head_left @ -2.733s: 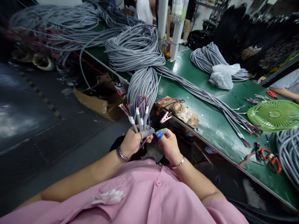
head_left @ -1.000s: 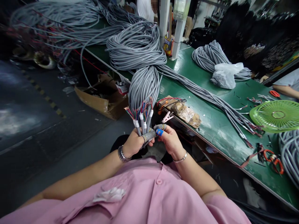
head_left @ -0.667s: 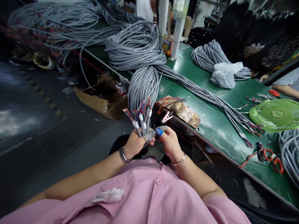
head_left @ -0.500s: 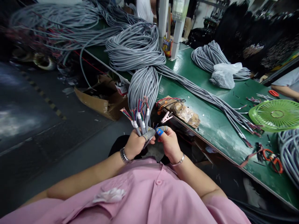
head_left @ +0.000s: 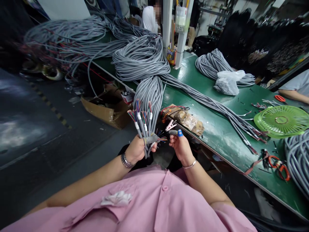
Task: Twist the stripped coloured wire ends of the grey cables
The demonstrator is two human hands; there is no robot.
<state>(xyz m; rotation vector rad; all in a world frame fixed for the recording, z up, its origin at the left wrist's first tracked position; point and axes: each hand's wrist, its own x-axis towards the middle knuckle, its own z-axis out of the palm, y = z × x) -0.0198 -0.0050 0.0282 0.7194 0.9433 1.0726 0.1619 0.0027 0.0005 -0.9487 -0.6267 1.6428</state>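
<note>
My left hand (head_left: 135, 150) is closed round a bunch of grey cables (head_left: 143, 125) that stand upright from the fist. Their stripped ends show white sleeves and coloured wires. One cable end (head_left: 159, 139) sticks out sideways from the fist, its thin coloured wires fanned open. My right hand (head_left: 180, 145) sits a little to the right of that fan, apart from it. Its blue-taped thumb and grey-taped forefinger are pinched together; what lies between them is too small to make out. The cables hang from a thick grey bundle (head_left: 149, 93) draped over the bench edge.
A green bench (head_left: 217, 129) carries grey cable coils (head_left: 142, 58), a plastic bag (head_left: 225, 82), a green fan grille (head_left: 281, 120), orange-handled cutters (head_left: 277, 162) and a pink clip (head_left: 171, 125). A cardboard box (head_left: 108, 108) lies on the floor. Another person's arm (head_left: 293, 93) rests at the right.
My right hand has drawn away to the right from my left hand, and the sideways cable end now shows a fan of bare coloured wires. The left hand keeps its hold.
</note>
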